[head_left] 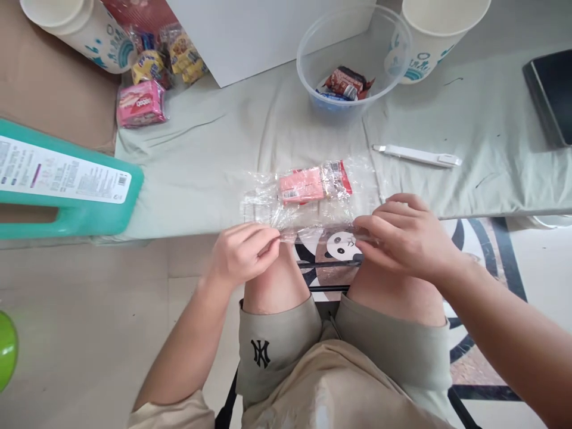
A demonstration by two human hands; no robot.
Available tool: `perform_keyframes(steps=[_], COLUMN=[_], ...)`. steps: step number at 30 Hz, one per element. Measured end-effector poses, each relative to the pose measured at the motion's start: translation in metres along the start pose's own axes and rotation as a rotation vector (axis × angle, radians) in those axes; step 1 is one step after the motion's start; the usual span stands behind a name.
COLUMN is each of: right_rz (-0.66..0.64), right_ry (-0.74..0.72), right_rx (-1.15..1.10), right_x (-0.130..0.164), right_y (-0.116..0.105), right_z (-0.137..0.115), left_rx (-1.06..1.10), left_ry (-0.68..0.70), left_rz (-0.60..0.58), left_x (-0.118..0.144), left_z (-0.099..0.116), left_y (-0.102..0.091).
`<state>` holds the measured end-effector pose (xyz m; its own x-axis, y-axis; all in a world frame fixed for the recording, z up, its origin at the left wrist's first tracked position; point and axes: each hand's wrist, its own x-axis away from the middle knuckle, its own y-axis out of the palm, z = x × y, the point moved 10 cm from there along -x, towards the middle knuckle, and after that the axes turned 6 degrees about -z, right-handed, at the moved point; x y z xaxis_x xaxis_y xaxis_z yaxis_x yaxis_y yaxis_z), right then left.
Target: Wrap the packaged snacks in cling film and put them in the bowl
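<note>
A clear plastic bag (pixel 268 205) lies at the near edge of the pale green cloth (pixel 214 155). Inside it sit a pink snack packet (pixel 299 186) and a red-and-white wrapper beside it. My left hand (pixel 243 253) pinches the bag's near edge at the left end. My right hand (pixel 404 235) pinches the same edge at the right end. Both hands hover above my knees, with the bag's edge stretched between them.
A clear plastic bowl (pixel 308 53) with snack packets stands at the back. Two paper cups (pixel 438 30) (pixel 84 27), loose snacks (pixel 140 102), a white pen-like tool (pixel 417 156), a teal jug (pixel 67 190) and a dark tablet (pixel 552 95) lie around.
</note>
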<state>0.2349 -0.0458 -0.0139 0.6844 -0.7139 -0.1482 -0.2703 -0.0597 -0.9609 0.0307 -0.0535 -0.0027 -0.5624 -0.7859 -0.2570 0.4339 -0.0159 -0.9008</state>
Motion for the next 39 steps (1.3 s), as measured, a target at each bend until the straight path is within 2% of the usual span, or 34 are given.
perform_keyframes(steps=[3,5,7,9,13,16,20,23,26,31,33,34,36,38,39], right_rz=[-0.118,-0.176,-0.217,-0.268,-0.306,-0.224,-0.014,0.076,0.063,0.035,0.002,-0.025,-0.084,-0.128,-0.148], right_ry=[0.03,0.122,0.262,0.406,0.558,0.581,0.499,0.404,0.348,0.22,0.203,0.206,0.207,0.178,0.155], right_rx=[-0.004,0.03,0.093,0.122,-0.029,-0.193,-0.336,-0.321,-0.25,-0.238,-0.231,-0.223,-0.202,-0.175,-0.154], right_x=[0.002,0.001,-0.001,-0.003,-0.013,-0.026,-0.047,-0.06,-0.069,-0.082,-0.087,-0.09,-0.094,-0.098,-0.099], right_y=[0.016,0.023,0.025,0.026,0.025,0.017,0.001,-0.004,0.003,0.016,0.02,0.022,0.025,0.027,0.028], right_z=[0.005,0.015,0.029,0.042,0.051,0.051,0.047,0.044,0.043,0.031,0.027,0.026,0.025,0.022,0.019], left_rx=[0.065,0.131,0.131,0.077,0.022,0.042,0.049,-0.004,0.013,0.232,0.23,0.172,0.014,-0.074,-0.065], left_ry=[-0.139,-0.259,-0.363,-0.411,-0.435,-0.466,-0.442,-0.38,-0.385,-0.536,-0.623,-0.665,-0.672,-0.525,-0.412], left_rz=[-0.244,-0.371,-0.439,-0.483,-0.522,-0.439,-0.174,-0.147,-0.117,0.052,0.039,0.031,0.05,0.126,0.121], left_x=[0.008,0.009,0.005,-0.005,-0.024,-0.033,-0.046,-0.054,-0.061,-0.076,-0.084,-0.089,-0.103,-0.127,-0.141], left_z=[-0.01,-0.02,-0.029,-0.035,-0.041,-0.05,-0.063,-0.071,-0.09,-0.156,-0.178,-0.183,-0.171,-0.131,-0.105], left_y=[0.023,0.033,0.035,0.032,0.026,0.023,0.012,0.011,0.009,0.006,0.003,-0.005,-0.032,-0.062,-0.069])
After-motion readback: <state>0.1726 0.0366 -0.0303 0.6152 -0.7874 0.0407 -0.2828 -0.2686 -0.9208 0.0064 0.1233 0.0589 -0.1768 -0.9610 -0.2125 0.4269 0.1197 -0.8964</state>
